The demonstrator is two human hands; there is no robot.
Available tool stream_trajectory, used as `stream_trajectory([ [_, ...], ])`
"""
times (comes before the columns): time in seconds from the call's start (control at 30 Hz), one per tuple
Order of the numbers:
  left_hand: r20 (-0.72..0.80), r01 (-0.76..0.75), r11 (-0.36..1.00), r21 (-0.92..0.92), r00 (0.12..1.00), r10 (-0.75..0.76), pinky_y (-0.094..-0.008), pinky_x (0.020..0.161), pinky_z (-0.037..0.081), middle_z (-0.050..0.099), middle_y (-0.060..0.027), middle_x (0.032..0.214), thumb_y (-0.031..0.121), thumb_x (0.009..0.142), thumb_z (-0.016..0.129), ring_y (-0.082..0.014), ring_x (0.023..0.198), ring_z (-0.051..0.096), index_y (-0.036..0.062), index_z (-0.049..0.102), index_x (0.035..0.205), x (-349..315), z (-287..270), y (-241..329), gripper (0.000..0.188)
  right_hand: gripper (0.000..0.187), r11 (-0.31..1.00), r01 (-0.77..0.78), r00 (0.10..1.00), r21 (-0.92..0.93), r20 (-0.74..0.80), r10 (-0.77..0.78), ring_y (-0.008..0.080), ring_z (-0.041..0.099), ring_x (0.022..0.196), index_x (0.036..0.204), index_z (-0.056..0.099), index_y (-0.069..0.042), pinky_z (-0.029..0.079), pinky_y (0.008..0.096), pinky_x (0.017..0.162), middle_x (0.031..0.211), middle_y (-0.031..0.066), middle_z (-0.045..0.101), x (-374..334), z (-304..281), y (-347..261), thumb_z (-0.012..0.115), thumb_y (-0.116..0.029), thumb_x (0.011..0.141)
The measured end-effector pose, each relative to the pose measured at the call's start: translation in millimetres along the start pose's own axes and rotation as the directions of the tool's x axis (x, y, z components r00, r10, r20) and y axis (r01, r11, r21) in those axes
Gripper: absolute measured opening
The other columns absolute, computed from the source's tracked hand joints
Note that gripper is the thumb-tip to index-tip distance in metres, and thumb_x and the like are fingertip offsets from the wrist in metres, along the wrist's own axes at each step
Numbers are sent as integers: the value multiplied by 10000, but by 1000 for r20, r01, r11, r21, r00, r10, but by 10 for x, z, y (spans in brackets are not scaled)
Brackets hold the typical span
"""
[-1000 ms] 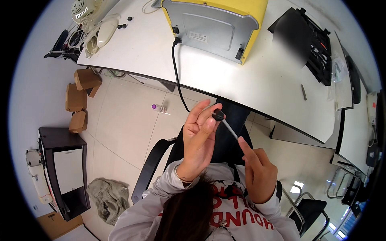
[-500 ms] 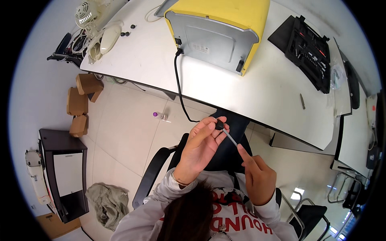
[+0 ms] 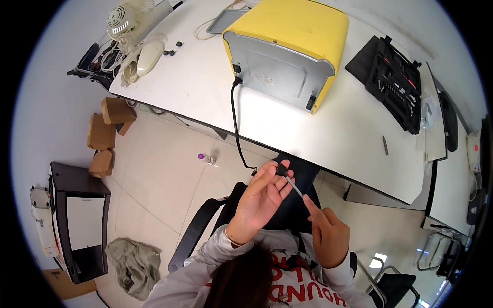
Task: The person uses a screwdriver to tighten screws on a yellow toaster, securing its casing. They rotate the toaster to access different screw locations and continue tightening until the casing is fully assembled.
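My left hand is closed, thumb and fingers pinching a black power plug above my lap. A black power cord runs from the yellow appliance with a grey metal panel on the table and hangs over the edge to my left hand. My right hand is wrapped round a screwdriver, index finger stretched along it. Its grey shaft slants up to the plug, and the tip meets or lies close to it; the exact contact is too small to tell. Most of the handle is hidden in my palm.
A black tool case lies unfolded on the right of the white table, near a small slim metal piece. Several black knobs and a white fan are at the left. A bottle lies on the floor.
The whole view has shifted, so the table and appliance appear lower. Both hands keep nearly the same grip on the plug and screwdriver.
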State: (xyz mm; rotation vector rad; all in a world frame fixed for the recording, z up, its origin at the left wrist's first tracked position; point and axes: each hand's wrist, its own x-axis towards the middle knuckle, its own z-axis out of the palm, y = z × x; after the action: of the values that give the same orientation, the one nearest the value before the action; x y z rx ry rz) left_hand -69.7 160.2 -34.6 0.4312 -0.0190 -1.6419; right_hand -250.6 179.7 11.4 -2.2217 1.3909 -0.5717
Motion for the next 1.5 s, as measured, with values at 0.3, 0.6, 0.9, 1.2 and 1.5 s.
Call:
stream_trajectory([
  [0.3, 21, 26, 994, 103, 999, -28, -375, 937, 435, 586, -21, 1160, 211, 941, 546, -192, 1044, 556, 139, 556, 1032, 1, -83, 2, 117, 504, 1000, -17, 998, -6, 57, 17, 226, 620, 615, 1253, 591, -176, 486, 317, 547, 748, 68, 607, 10, -48, -7, 537, 41, 801],
  [0.6, -21, -6, 992, 124, 1000, 9, -376, 932, 449, 612, -39, 1071, 198, 934, 565, -195, 975, 577, 104, 574, 1046, 43, -98, 4, 147, 502, 1000, -4, 998, 26, 65, 2, 236, 635, 623, 1266, 575, -184, 487, 323, 538, 745, 57, 628, 31, -27, 0, 544, 26, 811],
  [0.9, 125, -260, 931, 258, 964, 234, -322, 891, 467, 631, -137, 1095, 129, 940, 547, -203, 948, 612, 21, 598, 1100, 75, -184, 11, 200, 499, 998, 48, 997, 41, 66, -51, 233, 621, 604, 1276, 564, -198, 481, 323, 521, 744, 41, 626, 50, -49, 35, 528, 17, 826],
  [1.2, 35, -249, 854, 457, 964, 263, -388, 933, 456, 637, -85, 1038, 219, 923, 593, -214, 928, 613, 94, 584, 1036, 72, -142, -7, 169, 491, 1000, -3, 997, 0, 81, 3, 224, 628, 610, 1278, 555, -213, 500, 324, 525, 761, 20, 630, 29, -52, 56, 529, -2, 836],
  [1.5, 46, -276, 903, 330, 960, 277, -409, 998, 413, 560, -23, 1141, 210, 918, 596, -217, 1102, 530, 126, 533, 1026, 169, -38, 165, 150, 488, 991, 7, 999, 130, 31, -12, 203, 575, 550, 1312, 523, -200, 470, 286, 499, 745, 50, 566, 38, -63, 165, 573, -35, 855],
])
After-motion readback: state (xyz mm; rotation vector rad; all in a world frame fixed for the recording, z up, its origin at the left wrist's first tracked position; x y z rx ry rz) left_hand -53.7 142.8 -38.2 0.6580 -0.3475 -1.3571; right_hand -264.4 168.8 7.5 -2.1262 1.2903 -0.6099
